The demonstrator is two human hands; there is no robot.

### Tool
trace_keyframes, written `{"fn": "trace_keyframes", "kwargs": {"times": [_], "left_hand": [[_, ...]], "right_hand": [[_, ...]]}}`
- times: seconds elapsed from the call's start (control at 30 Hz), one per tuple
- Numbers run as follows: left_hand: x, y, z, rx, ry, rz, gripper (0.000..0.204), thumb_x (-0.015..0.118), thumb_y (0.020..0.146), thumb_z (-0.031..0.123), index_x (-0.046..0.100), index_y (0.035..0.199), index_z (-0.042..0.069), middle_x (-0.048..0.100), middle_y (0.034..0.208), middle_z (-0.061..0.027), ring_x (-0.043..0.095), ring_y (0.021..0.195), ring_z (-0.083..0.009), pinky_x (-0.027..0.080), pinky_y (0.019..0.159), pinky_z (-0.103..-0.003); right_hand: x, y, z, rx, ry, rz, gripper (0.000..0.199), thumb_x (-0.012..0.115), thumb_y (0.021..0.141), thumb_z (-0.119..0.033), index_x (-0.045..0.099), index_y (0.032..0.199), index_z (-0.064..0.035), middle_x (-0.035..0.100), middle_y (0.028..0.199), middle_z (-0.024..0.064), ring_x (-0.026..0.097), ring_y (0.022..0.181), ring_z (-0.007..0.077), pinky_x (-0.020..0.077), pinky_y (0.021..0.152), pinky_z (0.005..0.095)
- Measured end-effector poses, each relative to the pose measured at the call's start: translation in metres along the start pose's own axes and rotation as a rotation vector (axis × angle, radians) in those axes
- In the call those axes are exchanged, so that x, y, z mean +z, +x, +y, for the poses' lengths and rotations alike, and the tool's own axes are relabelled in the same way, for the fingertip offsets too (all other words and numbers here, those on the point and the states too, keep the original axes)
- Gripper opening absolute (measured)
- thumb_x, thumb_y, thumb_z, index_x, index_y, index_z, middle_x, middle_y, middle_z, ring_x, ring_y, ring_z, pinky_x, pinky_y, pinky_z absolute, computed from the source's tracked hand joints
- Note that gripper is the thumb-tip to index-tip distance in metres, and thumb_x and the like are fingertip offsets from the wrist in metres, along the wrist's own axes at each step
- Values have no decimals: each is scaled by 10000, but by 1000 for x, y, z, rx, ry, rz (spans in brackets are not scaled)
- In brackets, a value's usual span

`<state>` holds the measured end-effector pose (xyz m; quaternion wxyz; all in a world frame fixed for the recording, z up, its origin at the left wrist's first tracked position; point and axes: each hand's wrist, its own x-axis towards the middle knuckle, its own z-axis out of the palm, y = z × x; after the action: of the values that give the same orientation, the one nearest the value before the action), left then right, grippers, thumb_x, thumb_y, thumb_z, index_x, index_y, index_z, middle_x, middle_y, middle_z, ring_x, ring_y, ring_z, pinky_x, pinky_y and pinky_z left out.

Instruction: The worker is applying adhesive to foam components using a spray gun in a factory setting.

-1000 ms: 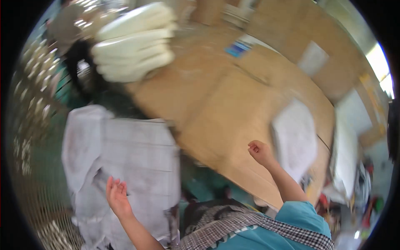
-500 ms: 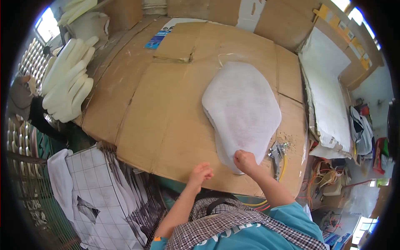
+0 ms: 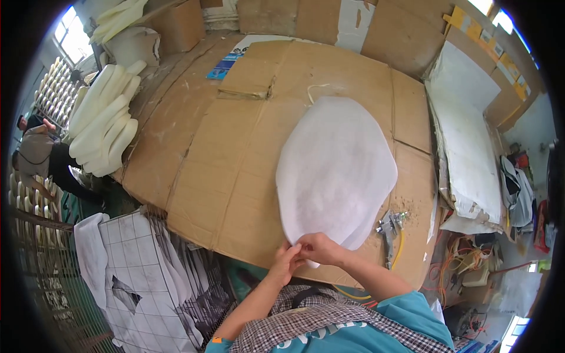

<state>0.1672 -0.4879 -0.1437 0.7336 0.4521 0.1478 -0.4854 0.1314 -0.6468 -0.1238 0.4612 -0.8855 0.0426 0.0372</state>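
Note:
A large white oval foam pad (image 3: 338, 167) lies flat on the cardboard-covered table (image 3: 235, 170). Both hands meet at its near edge. My left hand (image 3: 285, 263) pinches the pad's lower rim with its fingertips. My right hand (image 3: 321, 250) grips the same edge right beside it, fingers curled over the foam. A metal spray gun (image 3: 389, 226) with a yellow hose lies on the table just right of the pad.
A stack of white foam shapes (image 3: 103, 126) sits at the table's left edge. A chequered cloth (image 3: 138, 270) hangs lower left. White sheets (image 3: 468, 147) lie on the right. Another person (image 3: 38, 156) sits far left. A blue booklet (image 3: 222, 66) lies at the back.
The view swung from the cloth on the left to the table. The pad now lies flat before me, and my left hand has come over to join the right at its near edge.

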Motion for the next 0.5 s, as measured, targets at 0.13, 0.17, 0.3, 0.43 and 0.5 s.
{"fn": "trace_keyframes", "kwargs": {"times": [0.13,0.17,0.3,0.43,0.5], "left_hand": [[-44,3,0,186,-61,102,384,517,745,-2,472,1126,3,562,1034,-92,546,948,-213,442,828,-340],[-51,0,2,214,-45,102,398,506,731,-27,474,1126,-4,565,1031,-95,549,941,-215,444,824,-338],[-62,-2,2,198,-72,157,412,472,717,-58,471,1128,-25,575,1036,-118,563,950,-223,452,834,-341],[-65,-3,14,159,-168,100,440,485,709,-64,473,1145,-16,577,1036,-107,570,939,-211,464,821,-335],[-72,-27,41,274,-163,110,470,453,698,-44,475,1166,1,555,1078,-91,542,964,-179,439,834,-309]], "right_hand": [[-63,48,63,298,-110,532,190,603,744,-179,584,874,-43,591,699,116,562,616,226,447,557,344],[-90,51,95,263,-152,752,310,611,751,-198,548,1010,-40,596,878,158,580,752,265,463,644,353],[-141,50,192,544,-470,752,601,636,720,-256,414,1177,65,447,1179,264,429,1106,362,344,948,388],[-147,51,200,421,-559,632,169,539,631,-89,590,718,47,595,625,199,564,536,306,443,528,406],[-131,84,152,481,173,637,71,572,700,-79,580,690,-9,516,524,40,450,380,100,345,356,238]]}}
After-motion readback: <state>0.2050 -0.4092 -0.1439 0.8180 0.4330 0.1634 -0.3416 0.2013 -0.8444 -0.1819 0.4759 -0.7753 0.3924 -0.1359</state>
